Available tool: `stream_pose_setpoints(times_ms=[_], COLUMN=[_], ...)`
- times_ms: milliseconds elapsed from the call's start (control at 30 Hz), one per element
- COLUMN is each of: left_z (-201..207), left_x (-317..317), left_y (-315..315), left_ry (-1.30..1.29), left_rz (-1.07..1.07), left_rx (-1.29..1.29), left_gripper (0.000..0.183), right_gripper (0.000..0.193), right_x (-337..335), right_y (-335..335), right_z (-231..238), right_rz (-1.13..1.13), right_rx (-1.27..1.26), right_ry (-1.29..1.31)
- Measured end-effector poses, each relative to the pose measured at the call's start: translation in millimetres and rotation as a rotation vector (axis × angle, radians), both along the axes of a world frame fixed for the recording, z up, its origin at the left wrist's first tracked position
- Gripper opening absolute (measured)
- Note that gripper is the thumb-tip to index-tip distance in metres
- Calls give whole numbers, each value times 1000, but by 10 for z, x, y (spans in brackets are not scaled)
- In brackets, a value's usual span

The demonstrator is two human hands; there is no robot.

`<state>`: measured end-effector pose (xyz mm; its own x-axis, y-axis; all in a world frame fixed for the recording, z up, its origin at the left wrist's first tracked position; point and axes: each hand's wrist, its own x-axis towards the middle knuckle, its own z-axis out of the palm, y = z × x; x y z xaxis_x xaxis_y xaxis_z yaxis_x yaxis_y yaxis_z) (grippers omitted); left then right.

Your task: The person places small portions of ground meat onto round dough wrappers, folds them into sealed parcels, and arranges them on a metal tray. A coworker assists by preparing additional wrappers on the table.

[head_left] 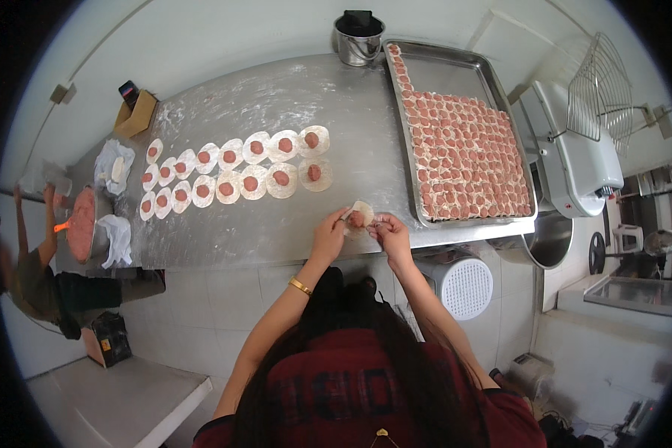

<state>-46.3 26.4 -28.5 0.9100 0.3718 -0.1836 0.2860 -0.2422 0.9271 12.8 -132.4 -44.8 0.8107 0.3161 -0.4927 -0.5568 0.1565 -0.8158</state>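
The left hand and the right hand pinch opposite sides of a round, pale, thin dough wrapper carrying soft pink minced filling, held near the close edge of the silver metal tabletop. Uneven pulling could tear the sheet; pressing too hard might squeeze filling out. White powder streaking the tabletop, if caught on the wrapper's rim, may keep folds from sticking.
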Motion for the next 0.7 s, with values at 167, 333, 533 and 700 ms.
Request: stream_pose_setpoints(times_ms=[167, 333, 533, 700], left_z=[-106, -113, 68, 44], left_x=[-46, -15, 8, 35], left_y=[75, 102, 44, 95], left_ry=[31, 60, -19, -77], left_rz=[62, 14, 80, 155], left_rx=[-171, -446, -720, -833], left_gripper=[30, 31, 23, 13], right_gripper=[22, 28, 23, 23], right_x=[-42, -91, -13, -3], right_y=[44, 92, 104, 225], right_z=[3, 124, 63, 393], right_rz=[71, 59, 85, 34], right_rx=[-39, 12, -5, 116], right_ry=[-119, -203, -358, -263])
